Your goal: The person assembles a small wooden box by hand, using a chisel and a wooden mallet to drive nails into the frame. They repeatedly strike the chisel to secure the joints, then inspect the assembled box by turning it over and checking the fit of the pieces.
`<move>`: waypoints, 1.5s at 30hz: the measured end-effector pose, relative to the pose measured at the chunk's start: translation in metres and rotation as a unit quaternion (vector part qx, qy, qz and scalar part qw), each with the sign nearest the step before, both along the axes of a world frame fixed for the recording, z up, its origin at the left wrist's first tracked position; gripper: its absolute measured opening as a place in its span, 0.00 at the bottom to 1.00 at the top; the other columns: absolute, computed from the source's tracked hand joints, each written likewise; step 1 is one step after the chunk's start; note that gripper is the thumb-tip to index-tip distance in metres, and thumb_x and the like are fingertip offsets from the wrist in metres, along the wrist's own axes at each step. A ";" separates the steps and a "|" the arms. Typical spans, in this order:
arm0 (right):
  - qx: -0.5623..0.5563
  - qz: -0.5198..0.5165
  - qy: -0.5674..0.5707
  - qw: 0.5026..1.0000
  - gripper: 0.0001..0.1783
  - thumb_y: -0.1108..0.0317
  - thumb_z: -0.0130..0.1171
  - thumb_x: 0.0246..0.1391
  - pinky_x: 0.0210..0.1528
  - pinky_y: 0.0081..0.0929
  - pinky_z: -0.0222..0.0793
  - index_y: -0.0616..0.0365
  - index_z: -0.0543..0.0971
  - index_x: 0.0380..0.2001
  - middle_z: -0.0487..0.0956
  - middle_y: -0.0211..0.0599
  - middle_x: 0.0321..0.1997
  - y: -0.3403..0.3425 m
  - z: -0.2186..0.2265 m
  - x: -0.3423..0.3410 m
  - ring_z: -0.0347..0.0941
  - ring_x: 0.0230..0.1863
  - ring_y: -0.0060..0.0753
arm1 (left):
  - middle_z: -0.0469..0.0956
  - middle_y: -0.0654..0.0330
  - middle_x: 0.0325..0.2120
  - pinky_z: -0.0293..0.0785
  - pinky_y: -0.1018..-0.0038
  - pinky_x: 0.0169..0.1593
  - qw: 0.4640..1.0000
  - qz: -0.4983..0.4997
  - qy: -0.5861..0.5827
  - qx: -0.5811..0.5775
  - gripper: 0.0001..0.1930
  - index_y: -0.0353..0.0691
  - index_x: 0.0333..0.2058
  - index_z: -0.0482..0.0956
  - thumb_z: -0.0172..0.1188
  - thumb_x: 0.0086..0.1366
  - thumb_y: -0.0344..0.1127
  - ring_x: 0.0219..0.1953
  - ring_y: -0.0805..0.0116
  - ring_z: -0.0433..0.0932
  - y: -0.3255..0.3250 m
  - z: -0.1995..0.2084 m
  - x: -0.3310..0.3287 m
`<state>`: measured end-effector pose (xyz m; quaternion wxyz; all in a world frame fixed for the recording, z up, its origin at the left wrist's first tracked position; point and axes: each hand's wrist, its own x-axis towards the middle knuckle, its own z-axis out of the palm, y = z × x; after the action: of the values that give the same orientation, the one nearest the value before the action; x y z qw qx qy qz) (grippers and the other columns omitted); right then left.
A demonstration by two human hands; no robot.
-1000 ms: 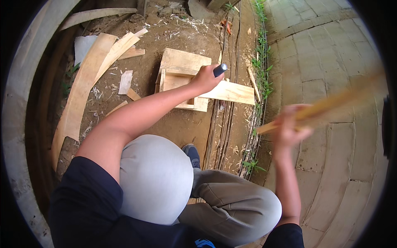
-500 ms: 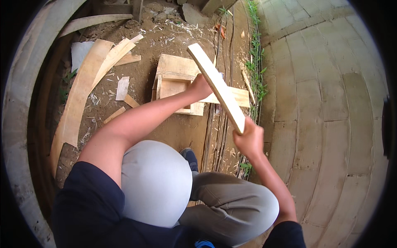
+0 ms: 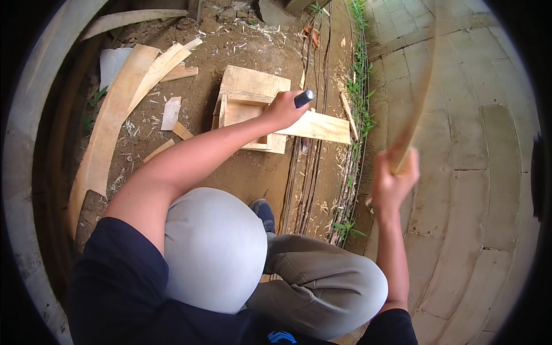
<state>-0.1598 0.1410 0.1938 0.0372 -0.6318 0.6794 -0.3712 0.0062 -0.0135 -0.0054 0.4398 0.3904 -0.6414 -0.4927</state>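
Observation:
My left hand [image 3: 280, 111] is closed round a dark cylindrical tool handle [image 3: 302, 99] with a pale, shiny end cap. Its working end is hidden below my fist. Under and beside that hand, a flat pale board [image 3: 328, 127] lies across an open wooden box frame [image 3: 223, 109], which sits by a thicker wooden slab [image 3: 253, 80]. Over at the right, my right hand [image 3: 395, 177] grips the lower end of a long wooden strip [image 3: 424, 95]. The strip points up and away, smeared by motion, apart from the tool handle.
Long curved planks [image 3: 115, 121] lie at the left near small offcuts [image 3: 171, 113] and shavings on the dirt ground. Dark cables [image 3: 310, 172] and green plants [image 3: 361, 69] run along the foot of a block wall [image 3: 454, 195] at right. My bent knees are in front.
My right hand has swung the wooden strip up and to the right, away from my left hand. The dark handle in my left hand, hidden behind the strip before, now shows.

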 end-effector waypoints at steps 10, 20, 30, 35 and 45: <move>-0.004 -0.045 -0.002 0.999 0.04 0.81 0.57 0.53 0.21 0.25 0.71 0.61 0.74 0.27 0.75 0.36 0.21 -0.002 0.001 -0.003 0.72 0.21 0.21 | 0.71 0.59 0.18 0.68 0.65 0.32 1.000 0.001 0.002 0.020 0.15 0.32 0.27 0.72 0.56 0.69 0.39 0.23 0.71 0.68 0.003 0.001 0.003; 0.171 0.010 -0.024 0.985 0.15 0.73 0.59 0.51 0.40 0.42 0.76 0.63 0.72 0.43 0.82 0.51 0.32 0.015 -0.050 -0.002 0.82 0.33 0.44 | 0.77 0.55 0.22 0.70 0.64 0.32 0.997 -0.005 -0.054 0.062 0.13 0.35 0.34 0.77 0.57 0.69 0.41 0.24 0.65 0.74 0.008 -0.001 -0.007; 0.217 -0.055 -0.307 0.925 0.23 0.71 0.71 0.48 0.46 0.31 0.70 0.62 0.73 0.46 0.78 0.38 0.40 0.001 -0.182 -0.045 0.76 0.40 0.31 | 0.71 0.66 0.17 0.66 0.71 0.25 0.997 -0.003 -0.064 0.042 0.20 0.41 0.23 0.69 0.58 0.72 0.45 0.19 0.74 0.69 -0.004 -0.005 -0.014; 0.337 0.032 -0.466 0.818 0.17 0.66 0.67 0.58 0.30 0.23 0.72 0.60 0.74 0.46 0.77 0.32 0.37 0.017 -0.221 -0.031 0.73 0.31 0.20 | 0.70 0.65 0.15 0.74 0.74 0.26 0.998 -0.008 -0.039 0.041 0.21 0.43 0.21 0.65 0.59 0.72 0.41 0.17 0.76 0.71 -0.005 -0.004 -0.014; 0.462 0.036 -0.671 0.579 0.16 0.63 0.57 0.66 0.34 0.26 0.79 0.55 0.66 0.50 0.76 0.34 0.36 0.022 -0.255 -0.029 0.77 0.32 0.26 | 0.64 0.68 0.15 0.77 0.71 0.32 0.991 0.065 0.005 0.120 0.16 0.45 0.24 0.64 0.57 0.71 0.36 0.17 0.78 0.63 -0.022 0.021 -0.031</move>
<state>-0.1893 0.1632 -0.0616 0.7827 -0.1240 0.5168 -0.3238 -0.0247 -0.0357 0.0153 0.4238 0.4786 -0.5486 -0.5389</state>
